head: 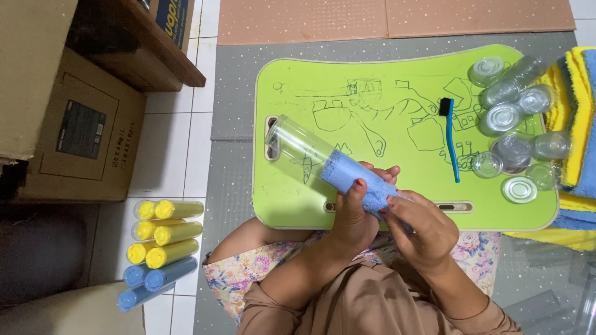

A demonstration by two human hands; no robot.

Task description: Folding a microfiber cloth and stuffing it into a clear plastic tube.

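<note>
Clear plastic tube (298, 146), cylindrical and smooth, tilted above the near edge of the glossy green scribbled bench (372, 68); fuzzy blue cloth (354, 177) rolled partway inside. Left hand (354, 214) clasping the tube and cloth, right hand (419, 226) pinching the cloth's protruding end. Blue toothbrush (451, 136), clear round lids (515, 133) toward the right edge

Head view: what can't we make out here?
- Blue cloth: its end lies under the left hand and right hand.
- Yellow and blue cloths: cut off by the right edge.
- Clear tubes: they overlap, so no sure count.
- Cardboard box: print too small.
</note>
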